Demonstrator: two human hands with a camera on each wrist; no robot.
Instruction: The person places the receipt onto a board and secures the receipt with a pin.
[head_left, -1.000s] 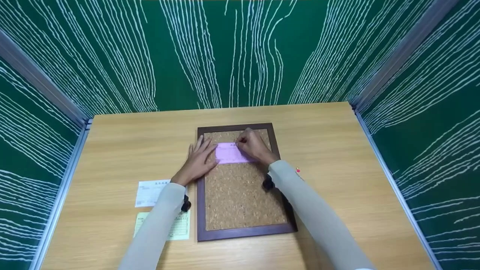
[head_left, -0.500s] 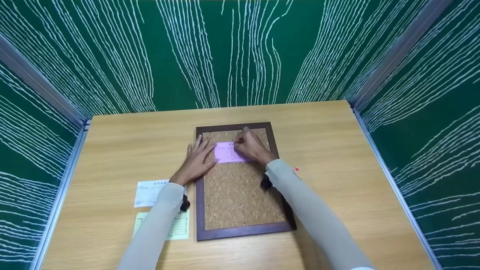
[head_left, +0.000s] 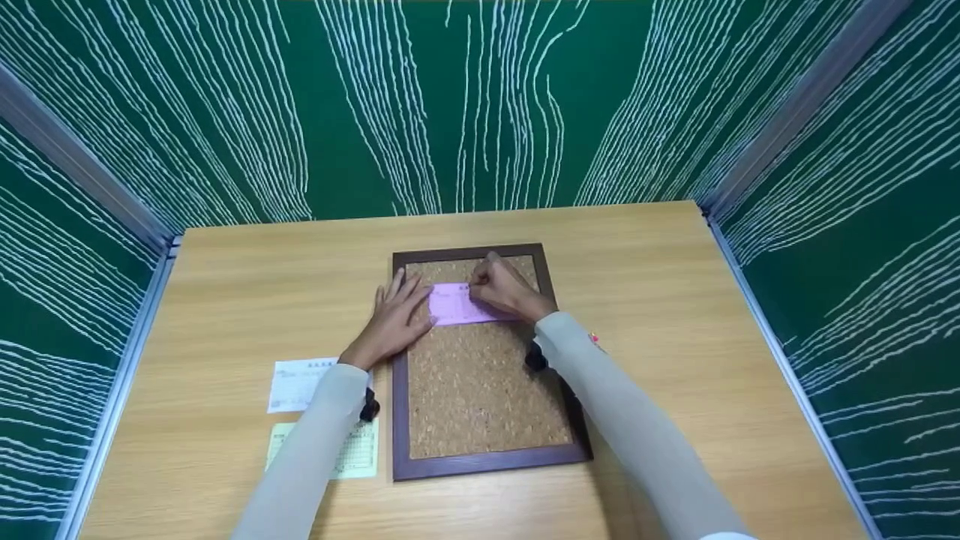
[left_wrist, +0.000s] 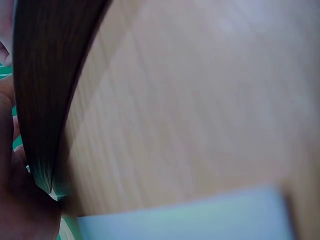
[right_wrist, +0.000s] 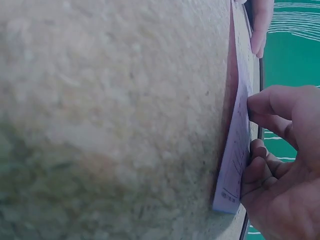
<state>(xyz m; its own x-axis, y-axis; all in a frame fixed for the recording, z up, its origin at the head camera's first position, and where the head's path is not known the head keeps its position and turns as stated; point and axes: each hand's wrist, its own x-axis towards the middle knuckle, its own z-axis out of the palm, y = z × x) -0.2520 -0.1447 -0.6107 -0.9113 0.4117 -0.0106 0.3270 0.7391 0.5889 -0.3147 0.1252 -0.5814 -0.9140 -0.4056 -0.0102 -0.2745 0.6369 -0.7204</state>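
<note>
My left hand lies with fingers spread over the left edge of the framed corkboard, its fingertips at the pink printed slip. That slip lies across the corkboard's upper half. My right hand bends its fingers over it; I cannot tell what they pinch. Left of the corkboard, a white slip and green slip lie on the worktop.
</note>
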